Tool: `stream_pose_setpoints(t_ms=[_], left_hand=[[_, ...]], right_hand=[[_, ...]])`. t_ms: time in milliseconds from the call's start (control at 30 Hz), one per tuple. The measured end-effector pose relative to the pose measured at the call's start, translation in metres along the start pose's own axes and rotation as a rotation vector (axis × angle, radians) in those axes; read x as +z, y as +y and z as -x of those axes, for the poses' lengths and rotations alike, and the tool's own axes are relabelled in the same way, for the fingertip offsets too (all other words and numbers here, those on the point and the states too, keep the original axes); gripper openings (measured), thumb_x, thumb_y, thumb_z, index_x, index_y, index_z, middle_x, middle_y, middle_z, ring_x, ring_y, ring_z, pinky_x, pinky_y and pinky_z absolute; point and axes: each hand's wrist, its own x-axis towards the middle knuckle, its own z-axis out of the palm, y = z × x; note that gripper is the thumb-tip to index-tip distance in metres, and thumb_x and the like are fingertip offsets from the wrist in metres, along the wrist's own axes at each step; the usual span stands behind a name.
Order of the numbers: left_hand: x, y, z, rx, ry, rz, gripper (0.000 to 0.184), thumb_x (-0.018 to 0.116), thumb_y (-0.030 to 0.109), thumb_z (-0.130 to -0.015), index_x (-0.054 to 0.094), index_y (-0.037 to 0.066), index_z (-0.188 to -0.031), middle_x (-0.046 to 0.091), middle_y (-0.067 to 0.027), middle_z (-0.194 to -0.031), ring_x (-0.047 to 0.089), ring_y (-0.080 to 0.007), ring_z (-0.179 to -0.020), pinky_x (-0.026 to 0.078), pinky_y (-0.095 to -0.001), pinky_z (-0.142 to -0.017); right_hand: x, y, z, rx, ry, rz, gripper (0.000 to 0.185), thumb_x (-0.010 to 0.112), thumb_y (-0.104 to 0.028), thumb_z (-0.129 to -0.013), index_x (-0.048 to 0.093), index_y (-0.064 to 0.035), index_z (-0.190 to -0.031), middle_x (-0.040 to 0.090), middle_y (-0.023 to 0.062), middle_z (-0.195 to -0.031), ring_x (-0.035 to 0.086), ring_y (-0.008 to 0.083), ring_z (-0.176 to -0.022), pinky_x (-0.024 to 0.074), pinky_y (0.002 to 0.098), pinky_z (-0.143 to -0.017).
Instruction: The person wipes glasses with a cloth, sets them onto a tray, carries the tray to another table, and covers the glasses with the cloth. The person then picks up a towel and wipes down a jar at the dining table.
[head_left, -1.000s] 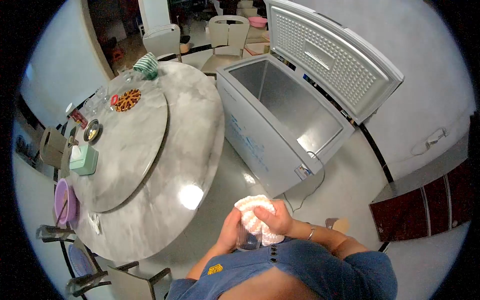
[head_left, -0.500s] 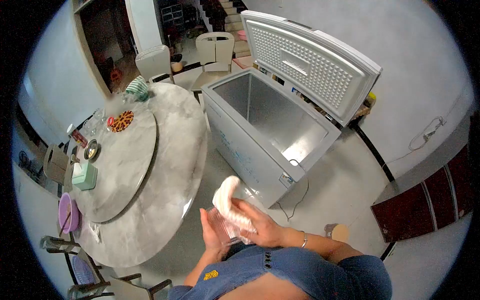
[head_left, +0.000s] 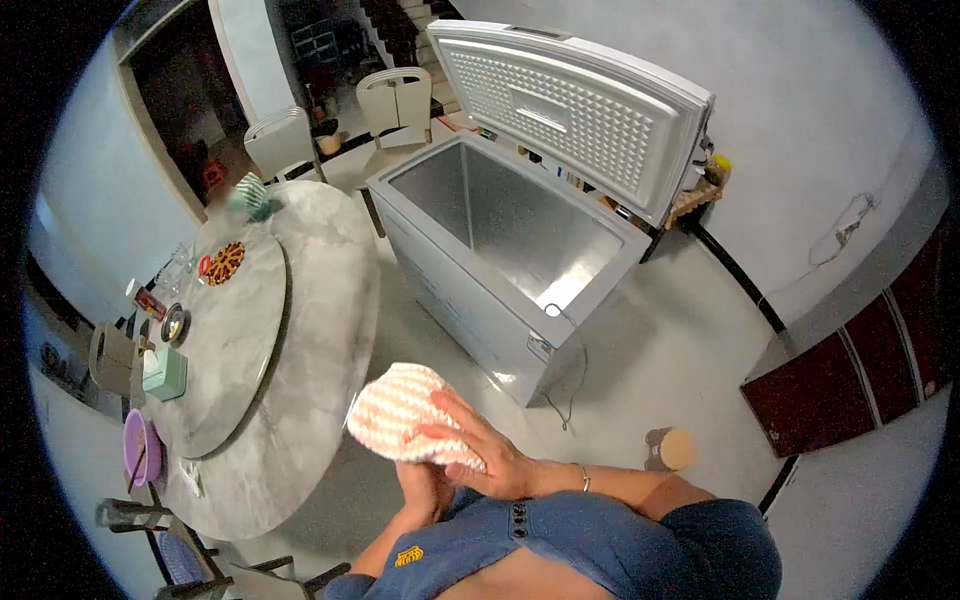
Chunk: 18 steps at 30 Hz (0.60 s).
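Note:
A pink-and-white striped cloth [head_left: 395, 412] is spread under my right hand [head_left: 490, 455], whose fingers press it flat. Beneath the cloth, my left hand [head_left: 425, 490] supports a clear ribbed object; only a thin edge of it shows at the cloth's left side, and its exact kind cannot be made out. Most of my left fingers are hidden by the cloth. Both hands are close together in front of my chest. Beyond them stands a chest freezer [head_left: 470, 290] with its lid [head_left: 580, 110] raised and its metal-lined inside showing.
To the left is a round marble table [head_left: 330, 300] with a turntable [head_left: 240, 370], carrying a green tissue box [head_left: 165, 373], a jar [head_left: 147, 300] and a woven trivet [head_left: 222, 264]. A purple basin [head_left: 142, 450], chairs [head_left: 395, 115], a stool [head_left: 670, 449] and a freezer cord [head_left: 568, 400] are around.
The cloth has gone from bunched in my right hand to spread over the clear ribbed object, covering it. Both hands have shifted slightly left, and my view has turned a little.

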Motion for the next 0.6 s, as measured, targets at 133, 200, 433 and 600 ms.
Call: stream_pose_setpoints(t_ms=[133,200,433,600], left_hand=[[0.035,0.01,0.008,0.532,0.031,-0.238,0.059,0.048,0.045,-0.078,0.026,0.007,-0.117,0.04,-0.0129,-0.11,0.047,-0.0213,-0.093,0.043,-0.0313,-0.075],[0.04,0.002,0.008,0.612,0.049,-0.293,0.067,0.057,0.047,-0.071,0.026,0.007,-0.115,0.039,-0.0139,-0.109,0.047,-0.0214,-0.09,0.043,-0.0304,-0.073],[0.029,-0.011,0.013,1.356,-0.293,-0.922,0.075,0.067,0.047,-0.061,0.027,0.006,-0.11,0.037,-0.0278,-0.107,0.047,-0.0319,-0.092,0.043,-0.037,-0.074],[0.025,-0.019,0.019,1.43,-0.397,-1.122,0.071,0.071,0.041,-0.058,0.033,0.006,-0.106,0.046,-0.0274,-0.101,0.052,-0.0375,-0.086,0.044,-0.0393,-0.074]], right_hand=[[0.006,-0.006,0.01,0.312,0.169,-0.358,0.045,0.039,-0.032,-0.086,0.036,-0.0006,-0.118,0.03,0.0177,-0.124,0.028,0.0255,-0.117,0.0233,0.0338,-0.095],[-0.002,-0.011,0.017,0.488,0.084,-0.475,0.046,0.036,-0.035,-0.087,0.037,0.002,-0.115,0.043,0.0133,-0.112,0.038,0.0183,-0.106,0.0299,0.0292,-0.089],[-0.004,-0.01,0.036,0.865,0.256,-1.112,0.044,0.027,-0.037,-0.089,0.045,-0.0004,-0.105,0.049,0.0064,-0.099,0.047,0.0137,-0.089,0.0385,0.0254,-0.081],[0.023,0.049,0.085,0.678,0.185,-1.014,0.04,0.029,-0.035,-0.089,0.045,-0.0019,-0.105,0.05,0.005,-0.1,0.047,0.0131,-0.091,0.0384,0.0252,-0.081]])
